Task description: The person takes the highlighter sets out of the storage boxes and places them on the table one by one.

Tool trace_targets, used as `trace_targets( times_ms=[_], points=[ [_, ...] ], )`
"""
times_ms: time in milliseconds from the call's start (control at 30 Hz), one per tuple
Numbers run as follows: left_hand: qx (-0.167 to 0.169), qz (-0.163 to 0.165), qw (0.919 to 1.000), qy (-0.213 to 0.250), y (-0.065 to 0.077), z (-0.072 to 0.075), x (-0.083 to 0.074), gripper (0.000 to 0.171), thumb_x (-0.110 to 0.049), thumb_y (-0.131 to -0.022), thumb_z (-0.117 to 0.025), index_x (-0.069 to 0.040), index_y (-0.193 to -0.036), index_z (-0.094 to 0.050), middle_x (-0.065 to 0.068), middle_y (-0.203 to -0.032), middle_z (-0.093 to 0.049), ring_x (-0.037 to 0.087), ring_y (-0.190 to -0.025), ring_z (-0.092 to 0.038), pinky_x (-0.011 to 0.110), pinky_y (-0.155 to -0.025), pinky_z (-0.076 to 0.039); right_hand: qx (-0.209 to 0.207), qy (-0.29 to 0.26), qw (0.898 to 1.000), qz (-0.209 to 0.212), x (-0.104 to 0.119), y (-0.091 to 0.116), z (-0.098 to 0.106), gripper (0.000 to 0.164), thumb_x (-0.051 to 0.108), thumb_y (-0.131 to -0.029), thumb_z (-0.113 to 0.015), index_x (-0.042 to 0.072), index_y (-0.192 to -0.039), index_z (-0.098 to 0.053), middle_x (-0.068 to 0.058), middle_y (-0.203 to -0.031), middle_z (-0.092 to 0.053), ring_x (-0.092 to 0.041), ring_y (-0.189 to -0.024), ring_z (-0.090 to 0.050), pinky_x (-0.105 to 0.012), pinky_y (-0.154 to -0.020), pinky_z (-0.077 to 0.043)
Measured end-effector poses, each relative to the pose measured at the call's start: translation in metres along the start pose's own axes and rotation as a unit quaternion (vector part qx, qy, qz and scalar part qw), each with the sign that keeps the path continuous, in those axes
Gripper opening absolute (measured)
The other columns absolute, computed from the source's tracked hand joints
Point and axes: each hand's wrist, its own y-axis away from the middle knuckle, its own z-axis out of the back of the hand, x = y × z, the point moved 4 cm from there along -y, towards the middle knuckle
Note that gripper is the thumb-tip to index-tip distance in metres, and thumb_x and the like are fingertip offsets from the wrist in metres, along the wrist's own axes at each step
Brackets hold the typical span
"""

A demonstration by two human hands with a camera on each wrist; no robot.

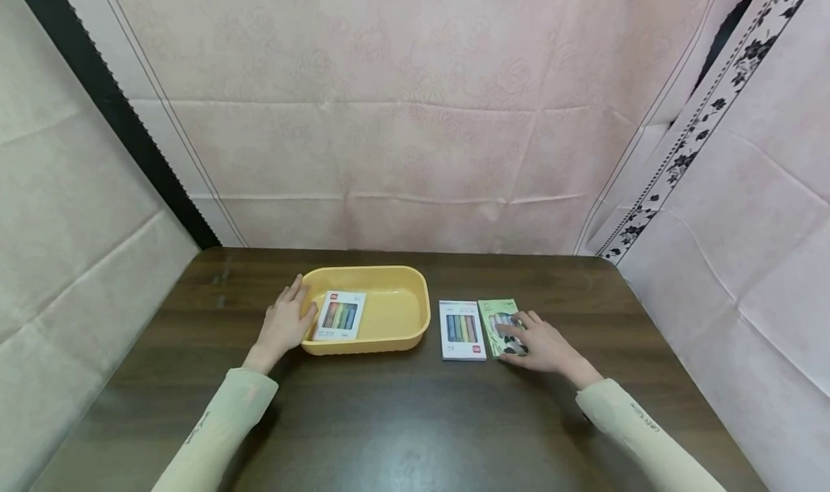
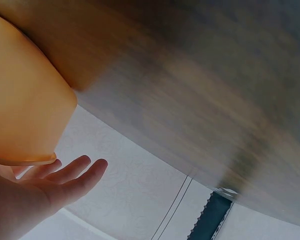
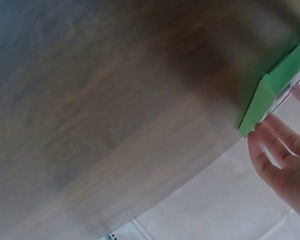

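My left hand point(image 1: 285, 323) rests at the left end of a yellow plastic tray point(image 1: 395, 342), its thumb side over the rim and its other fingers extended outside. Inside the tray, on the left, lies a white box with colored sticks pictured on it point(image 1: 340, 315). On the table to the right is a similar white box point(image 1: 462, 341). Beside that lies a green box with a panda picture point(image 1: 499, 312). My right hand point(image 1: 541, 344) touches the green box, fingers spread over its right part; the right wrist view shows fingertips at the edge of the green box point(image 3: 257, 105).
The dark wooden table point(image 1: 402, 420) carries the tray and boxes. A pale patterned cloth point(image 1: 402, 117) hangs behind it, with more cloth at both sides. The table's far edge runs just behind the tray.
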Motion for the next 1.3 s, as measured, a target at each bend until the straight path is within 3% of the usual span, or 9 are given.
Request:
trace_targets(
  times_ms=[633, 1300],
  points=[
    [0.005, 0.003, 1.0000, 0.001, 0.0029, -0.0027, 0.0002, 0.052, -0.027, -0.092, -0.041, 0.003, -0.134, -0.035, 0.022, -0.146, -0.019, 0.049, -0.126, -0.026, 0.067, -0.090, -0.029, -0.012, -0.003, 1.000, 0.018, 0.0059, 0.0022, -0.0048, 0.057, 0.053, -0.075, -0.061, 0.022, -0.123, -0.055, -0.009, -0.113, -0.051, -0.018, -0.090, -0.043, -0.030, -0.066, -0.039],
    [0.001, 0.003, 1.0000, 0.001, 0.0005, -0.0008, 0.0013, 0.052, -0.027, -0.092, -0.041, 0.002, -0.135, -0.034, 0.021, -0.147, -0.018, 0.049, -0.127, -0.026, 0.067, -0.090, -0.029, -0.017, 0.013, 1.000, 0.015, 0.0066, 0.0001, -0.0044, 0.056, 0.055, -0.076, -0.059, 0.023, -0.122, -0.055, -0.009, -0.115, -0.051, -0.020, -0.093, -0.043, -0.033, -0.068, -0.041]
  ],
)
